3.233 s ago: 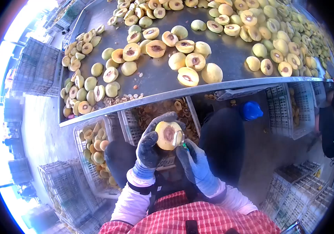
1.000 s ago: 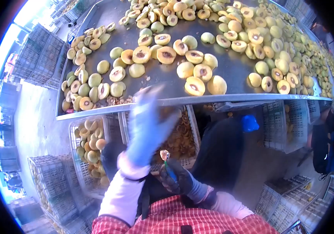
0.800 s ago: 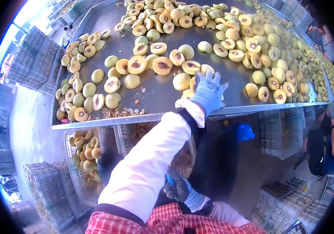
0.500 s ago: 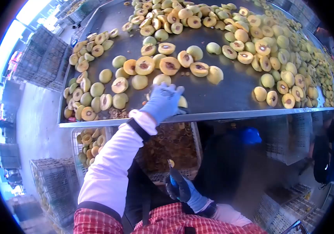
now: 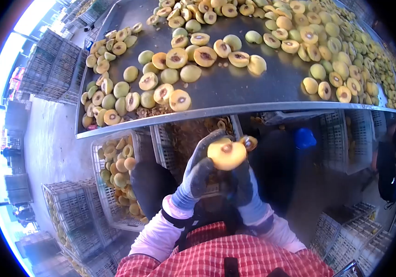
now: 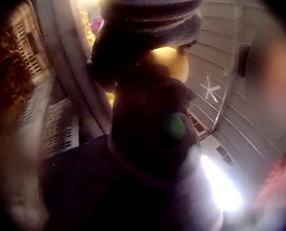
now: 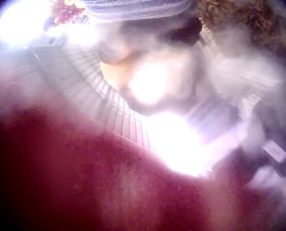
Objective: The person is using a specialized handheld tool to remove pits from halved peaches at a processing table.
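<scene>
In the head view my left hand (image 5: 197,170), in a dark-palmed blue glove, grips a yellow halved fruit (image 5: 225,154) with its cut face and brown centre showing. Close against the fruit's right side is my right hand (image 5: 241,182), curled round a small tool whose handle is hidden. The tool's metal loop (image 5: 247,142) shows beside the fruit, with something brown at it. The left wrist view has the dark left hand (image 6: 148,106) round the pale yellow fruit (image 6: 172,62). Glare washes out much of the right hand (image 7: 167,72) in the right wrist view.
Many fruit halves lie on the metal table (image 5: 248,87), whose raised rim (image 5: 235,109) runs beyond the hands. Beneath are a crate of brown scraps (image 5: 158,145) and a crate of fruit halves (image 5: 114,217). A blue object (image 5: 305,138) and stacked crates stand around.
My left hand has drawn back from the table with a fruit half, and my right hand has risen to meet it. Two fruit halves now lie near the rim, left of where the hand was.
</scene>
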`<state>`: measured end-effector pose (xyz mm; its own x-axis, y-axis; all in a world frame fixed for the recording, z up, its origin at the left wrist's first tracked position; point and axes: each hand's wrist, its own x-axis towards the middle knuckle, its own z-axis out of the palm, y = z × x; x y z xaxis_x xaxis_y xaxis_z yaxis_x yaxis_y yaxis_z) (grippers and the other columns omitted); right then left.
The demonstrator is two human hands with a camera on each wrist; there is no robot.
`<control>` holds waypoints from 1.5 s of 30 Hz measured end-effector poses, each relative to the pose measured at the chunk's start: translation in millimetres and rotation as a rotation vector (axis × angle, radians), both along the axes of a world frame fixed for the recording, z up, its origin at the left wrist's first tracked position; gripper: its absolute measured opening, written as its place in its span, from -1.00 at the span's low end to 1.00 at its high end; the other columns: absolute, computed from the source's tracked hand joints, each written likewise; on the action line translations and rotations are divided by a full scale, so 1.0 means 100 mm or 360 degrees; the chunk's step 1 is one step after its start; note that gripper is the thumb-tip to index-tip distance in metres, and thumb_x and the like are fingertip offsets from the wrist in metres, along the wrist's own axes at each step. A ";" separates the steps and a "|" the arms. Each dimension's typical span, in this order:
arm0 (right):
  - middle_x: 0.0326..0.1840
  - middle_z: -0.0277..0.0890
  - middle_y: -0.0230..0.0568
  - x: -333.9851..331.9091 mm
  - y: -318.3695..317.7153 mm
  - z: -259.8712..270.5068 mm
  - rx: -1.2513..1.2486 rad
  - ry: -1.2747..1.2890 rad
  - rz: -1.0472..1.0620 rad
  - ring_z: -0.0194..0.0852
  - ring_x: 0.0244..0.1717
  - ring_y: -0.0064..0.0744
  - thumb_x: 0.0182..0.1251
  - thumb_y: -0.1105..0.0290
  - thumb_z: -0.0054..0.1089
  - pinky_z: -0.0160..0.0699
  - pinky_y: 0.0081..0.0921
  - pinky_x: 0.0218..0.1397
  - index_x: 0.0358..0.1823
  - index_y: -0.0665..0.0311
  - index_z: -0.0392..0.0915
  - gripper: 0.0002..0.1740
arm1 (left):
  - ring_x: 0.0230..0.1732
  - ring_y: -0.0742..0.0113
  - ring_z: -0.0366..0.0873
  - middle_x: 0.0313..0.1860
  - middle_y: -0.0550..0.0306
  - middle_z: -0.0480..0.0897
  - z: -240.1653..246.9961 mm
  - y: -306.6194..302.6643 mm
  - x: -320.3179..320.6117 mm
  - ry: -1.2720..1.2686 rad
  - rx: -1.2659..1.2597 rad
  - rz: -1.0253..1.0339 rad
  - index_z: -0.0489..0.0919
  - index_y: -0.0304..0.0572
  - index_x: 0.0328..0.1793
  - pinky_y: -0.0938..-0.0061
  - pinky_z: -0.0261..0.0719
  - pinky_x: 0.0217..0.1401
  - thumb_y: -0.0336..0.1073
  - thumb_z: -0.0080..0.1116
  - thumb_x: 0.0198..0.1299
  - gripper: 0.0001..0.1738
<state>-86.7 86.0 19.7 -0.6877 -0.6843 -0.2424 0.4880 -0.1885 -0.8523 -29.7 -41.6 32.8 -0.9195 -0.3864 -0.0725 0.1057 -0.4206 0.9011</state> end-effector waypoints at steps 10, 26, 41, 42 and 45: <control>-0.39 0.51 -0.39 0.09 0.01 -0.07 -0.0038 -0.0627 0.0165 0.44 -0.53 -0.66 0.35 0.38 0.17 0.42 -0.73 -0.50 0.07 0.23 0.42 -0.70 | 0.26 0.18 0.44 0.26 -0.04 0.45 0.07 -0.05 0.32 -0.0165 -0.0550 0.0408 0.29 -0.39 0.38 0.35 0.34 0.34 -0.40 0.08 0.25 -0.44; -0.22 0.56 -0.09 0.06 -0.01 -0.04 0.0395 0.1118 -0.0245 0.61 -0.23 -0.32 0.27 0.47 0.22 0.55 -0.46 -0.16 -0.01 0.33 0.47 -0.72 | 0.18 0.25 0.47 0.18 0.02 0.49 -0.13 0.25 0.35 -0.0244 -0.0288 0.0586 0.36 -0.29 0.32 0.42 0.39 0.30 -0.27 0.09 0.34 -0.53; -0.44 0.48 -0.04 0.30 0.09 0.00 0.0455 0.0802 -0.0069 0.55 -0.43 -0.08 0.16 0.44 0.29 0.50 -0.41 -0.33 -0.23 0.28 0.49 -0.81 | 0.09 0.26 0.52 0.11 0.00 0.51 -0.07 0.27 0.34 -0.0345 -0.0170 0.0753 0.38 -0.27 0.28 0.40 0.51 0.19 -0.03 0.02 0.37 -0.47; -0.46 0.45 -0.01 0.27 0.10 0.06 0.0480 0.0704 0.0018 0.52 -0.47 -0.09 0.27 0.38 0.21 0.48 -0.43 -0.36 -0.22 0.31 0.46 -0.82 | 0.12 0.26 0.50 0.14 0.00 0.49 -0.07 0.23 0.36 -0.0324 -0.0129 0.0747 0.38 -0.25 0.28 0.41 0.52 0.20 -0.09 0.04 0.37 -0.51; -0.47 0.46 0.05 0.28 0.09 0.05 0.0626 0.1042 0.0157 0.53 -0.47 0.00 0.33 0.34 0.16 0.46 -0.34 -0.41 -0.20 0.34 0.44 -0.80 | 0.10 0.27 0.51 0.13 0.00 0.49 -0.20 0.23 0.36 -0.0308 -0.0602 0.0740 0.39 -0.25 0.28 0.43 0.49 0.20 -0.02 0.04 0.36 -0.47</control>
